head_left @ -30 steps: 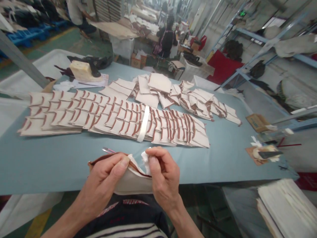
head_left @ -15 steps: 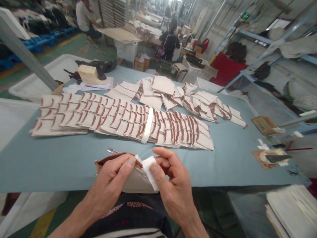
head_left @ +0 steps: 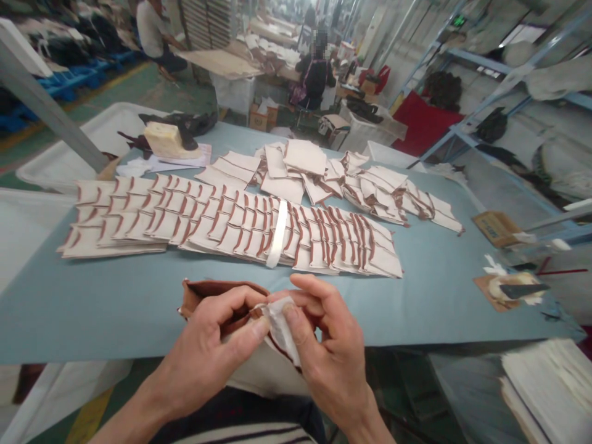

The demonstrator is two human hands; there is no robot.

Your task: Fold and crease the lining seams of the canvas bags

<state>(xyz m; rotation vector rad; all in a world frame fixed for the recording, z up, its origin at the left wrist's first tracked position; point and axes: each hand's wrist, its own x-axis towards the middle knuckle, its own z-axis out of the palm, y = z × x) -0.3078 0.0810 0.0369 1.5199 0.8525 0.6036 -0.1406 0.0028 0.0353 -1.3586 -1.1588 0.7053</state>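
My left hand pinches the edge of a cream fabric pouch with a brown lining, close to the table's front edge. My right hand holds a small white strip between thumb and fingers, pressed against the pouch's brown edge. Both hands' fingertips nearly meet there, so the exact contact is partly hidden. The pouch's brown side opens toward the left, beyond my left fingers. Ahead of the hands lies a long overlapping row of cream pieces with brown edging, and a longer white strip rests across it.
Behind the row is a loose pile of cream pieces on the blue-green table. A yellowish block stands at the back left. On the right are a cardboard box and a dark-bladed tool. Two people work farther back.
My left thumb and fingers have shifted right, up to the white strip. The strip now lies against the pouch edge, and the brown opening shows wider. A thin metal tool tip behind the pouch has disappeared from view.
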